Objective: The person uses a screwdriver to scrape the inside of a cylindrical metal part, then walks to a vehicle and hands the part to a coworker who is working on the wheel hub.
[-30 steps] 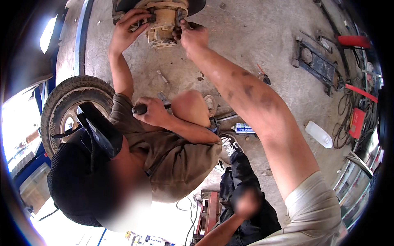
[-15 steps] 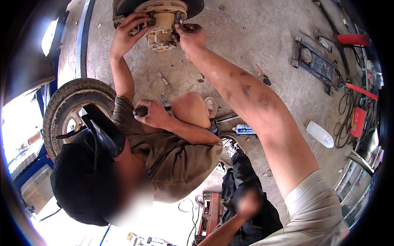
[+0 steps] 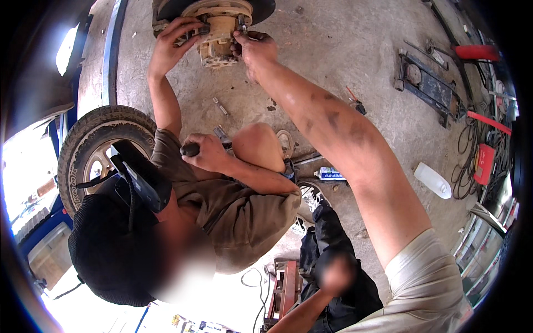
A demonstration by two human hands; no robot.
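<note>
My right hand reaches up to a rusty, tan wheel hub in front of a dark brake disc. Its fingers are curled at the hub's right side, with thumb and fingertips closed at the lower end of an upright metal bolt. My left hand lies over my black trousers; it is blurred and its fingers cannot be read. At the hub's left, a co-worker's hand holds a dark round piece. The co-worker's other hand grips a dark handle.
The co-worker in a brown shirt crouches close on my left, beside a wheel with tyre. On the concrete floor lie a metal socket, a blue-white tube, a white bottle and a floor jack. Cables lie at right.
My right hand has shifted very slightly left and down along the hub's side. The co-worker's head has tilted a little; both of their hands have stayed in place.
</note>
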